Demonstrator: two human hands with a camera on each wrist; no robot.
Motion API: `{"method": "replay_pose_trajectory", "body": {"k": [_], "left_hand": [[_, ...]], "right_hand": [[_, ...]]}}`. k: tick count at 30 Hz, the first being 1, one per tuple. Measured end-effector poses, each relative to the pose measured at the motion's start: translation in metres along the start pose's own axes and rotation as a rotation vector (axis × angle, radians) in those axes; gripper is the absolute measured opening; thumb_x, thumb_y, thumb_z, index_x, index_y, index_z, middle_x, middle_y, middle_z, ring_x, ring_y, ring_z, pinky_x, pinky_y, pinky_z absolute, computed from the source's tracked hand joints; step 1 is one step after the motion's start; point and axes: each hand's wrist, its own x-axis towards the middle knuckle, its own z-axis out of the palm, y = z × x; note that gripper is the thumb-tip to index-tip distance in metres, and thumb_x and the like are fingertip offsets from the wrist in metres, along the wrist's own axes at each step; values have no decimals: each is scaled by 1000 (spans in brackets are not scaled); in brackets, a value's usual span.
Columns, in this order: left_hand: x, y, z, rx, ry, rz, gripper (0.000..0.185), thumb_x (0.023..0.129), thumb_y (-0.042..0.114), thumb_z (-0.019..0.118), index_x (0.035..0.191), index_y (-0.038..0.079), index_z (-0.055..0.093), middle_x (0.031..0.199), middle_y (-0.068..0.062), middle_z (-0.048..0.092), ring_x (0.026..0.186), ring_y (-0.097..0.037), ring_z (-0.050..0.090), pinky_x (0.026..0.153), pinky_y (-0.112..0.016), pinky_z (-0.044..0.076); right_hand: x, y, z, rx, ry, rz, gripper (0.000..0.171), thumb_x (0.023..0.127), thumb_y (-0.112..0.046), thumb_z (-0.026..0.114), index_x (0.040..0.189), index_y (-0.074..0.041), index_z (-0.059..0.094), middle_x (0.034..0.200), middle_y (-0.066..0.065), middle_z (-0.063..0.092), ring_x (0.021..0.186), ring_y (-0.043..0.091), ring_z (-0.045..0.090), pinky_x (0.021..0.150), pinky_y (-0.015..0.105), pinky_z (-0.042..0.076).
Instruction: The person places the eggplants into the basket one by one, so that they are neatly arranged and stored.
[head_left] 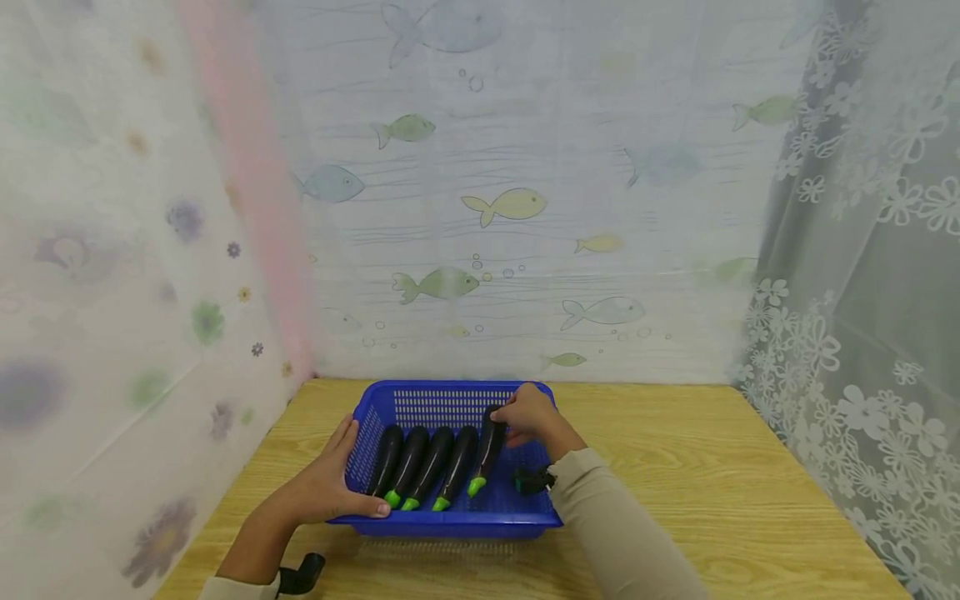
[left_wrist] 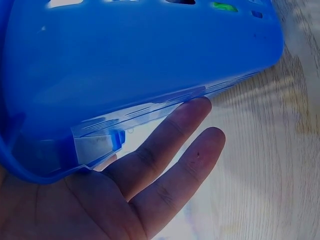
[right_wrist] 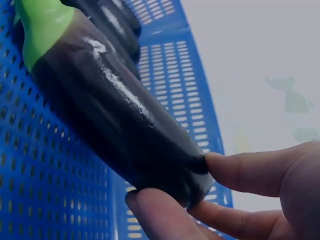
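A: What are your hands doing rn?

B: Your right hand (head_left: 531, 414) is pinching the round end of the 5th eggplant (head_left: 486, 450), thumb under, fingers (right_wrist: 250, 172) on top. It's lying in the blue basket (head_left: 450, 521), at about 3 o'clock from the other four.

A: And the left?

B: Your left hand (head_left: 333, 483) is holding the basket's near left corner, approx 8 o'clock on the rim. The thumb is lying along the front edge. From the wrist cam your fingers (left_wrist: 170, 150) are reaching out straight under the basket wall, not curled, so the hand is flat and just steadying it.

A: How much is done?

B: Looks like a lot. Four eggplants (head_left: 420, 467) are already lying side by side in a row, green tips pointing toward you. The 5th is lining up next to them, but you're not letting go of it yet.

A: Anything left?

B: I'm guessing just setting that one flat. There's room at the 3 o'clock side of the basket. I'm not seeing more eggplants on the wooden table (head_left: 712, 467), so maybe this one's the last.
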Motion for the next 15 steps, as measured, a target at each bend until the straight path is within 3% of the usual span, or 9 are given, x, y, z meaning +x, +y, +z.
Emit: {"method": "replay_pose_trajectory", "body": {"k": [7, 15], "left_hand": [[1, 0, 0, -12, 2, 3, 143, 72, 51, 91, 165, 1, -6, 172, -20, -17, 156, -54, 1, 115, -77, 23], [-1, 2, -1, -6, -6, 7, 144, 72, 51, 91, 164, 0, -8, 171, -21, -18, 156, -56, 0, 115, -77, 22]], "right_hand": [[3, 3, 8, 15, -23, 43, 23, 93, -4, 74, 111, 7, 63, 105, 21, 66, 77, 36, 76, 66, 44, 64], [12, 10, 16, 27, -39, 70, 39, 90, 3, 75, 123, 11, 58, 104, 19, 61, 74, 37, 75, 66, 47, 64]]}}
